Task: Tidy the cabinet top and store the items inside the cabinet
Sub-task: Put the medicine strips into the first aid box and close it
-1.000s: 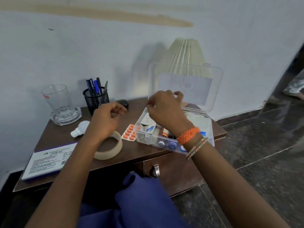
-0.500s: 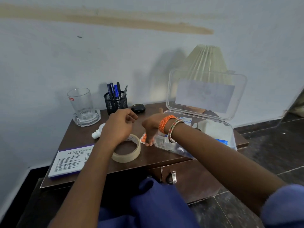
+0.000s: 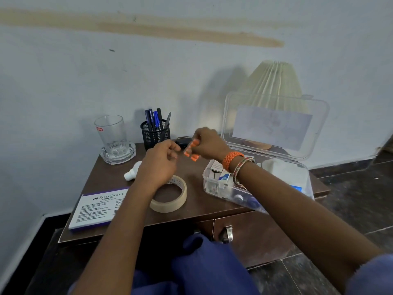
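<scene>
My right hand (image 3: 207,143) holds a strip of orange pills (image 3: 191,150) lifted above the brown cabinet top (image 3: 197,201). My left hand (image 3: 160,162) hovers just left of the strip, fingers loosely curled and holding nothing. Below it lies a roll of beige tape (image 3: 170,195). To the right sits a clear plastic box (image 3: 257,188) with its lid (image 3: 274,124) standing open; small medicine boxes and bottles lie inside. A white bulb (image 3: 133,172) lies partly hidden behind my left hand.
A stamp pad box (image 3: 98,206) lies at the front left. A glass in an ashtray (image 3: 113,141), a mesh pen holder (image 3: 155,133) and a small black case (image 3: 182,140) stand along the wall. A pleated lampshade (image 3: 274,86) rises behind the box. The cabinet door handle (image 3: 227,234) is below.
My right hand picked the orange pill strip up from the cabinet top beside the box and raised it. My left hand lifted slightly toward it.
</scene>
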